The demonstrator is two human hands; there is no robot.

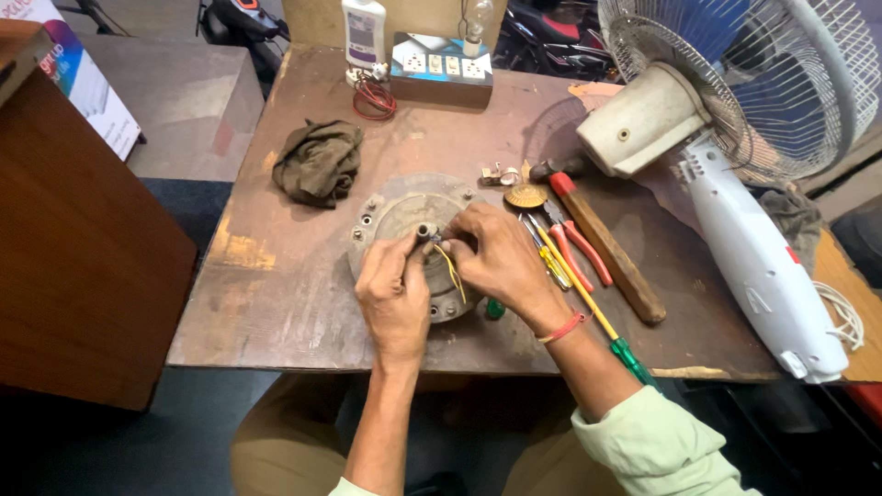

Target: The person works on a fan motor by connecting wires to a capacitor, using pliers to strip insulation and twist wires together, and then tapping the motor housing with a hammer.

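Note:
A round, dusty grey fan motor housing (pixel 390 216) lies flat on the worn wooden table (pixel 276 294), its short shaft (pixel 424 230) pointing up. My left hand (pixel 393 298) rests on the housing's near side, fingers pinched beside the shaft. My right hand (pixel 496 262) pinches thin wires at the shaft, where a yellow wire (pixel 453 271) trails down between both hands. A red thread band circles my right wrist.
A hammer (pixel 606 243), red-handled pliers (pixel 579 243), screwdrivers (pixel 588 303) and a brass disc (pixel 525 195) lie right of the motor. A table fan (pixel 735 119) lies tipped at the right. A dark rag (pixel 319 163), switchboard box (pixel 441 66) and white bottle (pixel 364 32) sit farther back.

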